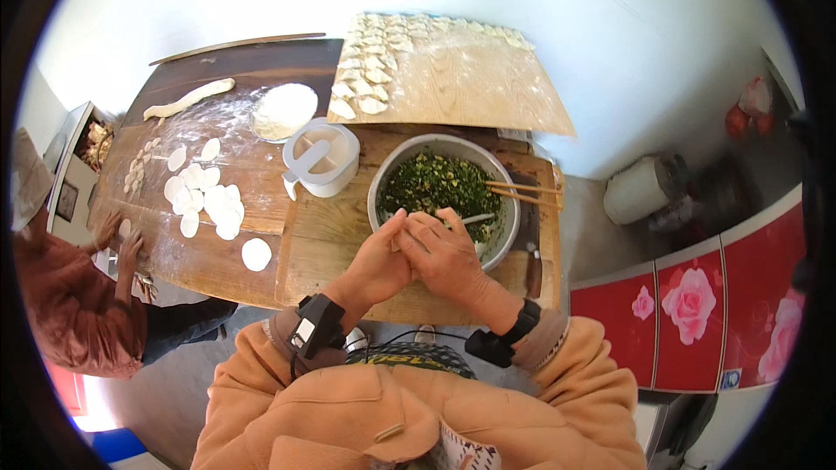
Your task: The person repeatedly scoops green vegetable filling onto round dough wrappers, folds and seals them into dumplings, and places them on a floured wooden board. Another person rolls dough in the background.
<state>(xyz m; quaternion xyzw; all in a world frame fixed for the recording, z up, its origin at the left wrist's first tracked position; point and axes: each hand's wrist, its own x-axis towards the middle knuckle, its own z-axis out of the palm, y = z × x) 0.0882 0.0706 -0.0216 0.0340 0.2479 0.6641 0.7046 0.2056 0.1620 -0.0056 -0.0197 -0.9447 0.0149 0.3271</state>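
Note:
My left hand [380, 254] and my right hand [444, 254] meet at the near rim of a metal bowl [378, 183]. Their fingers are pressed together around a dumpling, mostly hidden by the hands; only a sliver of pale dough shows. Chopped green filling [440, 181] with yellow bits fills the bowl. A pair of chopsticks [531, 193] rests across its right rim, and a spoon handle [477, 218] sticks out beside my right fingers. Beyond the bowl, a floured wooden board [470, 78] carries rows of folded dumplings [370, 87] along its left and far edges.
Left of the bowl stands a white lidded pitcher [322, 157], with a flour bowl [286, 111] behind it. Round wrappers [209, 196], small dough pieces [139, 165] and a dough roll [189, 98] lie on the dark table. A co-worker's hands [122, 239] press a wrapper at far left.

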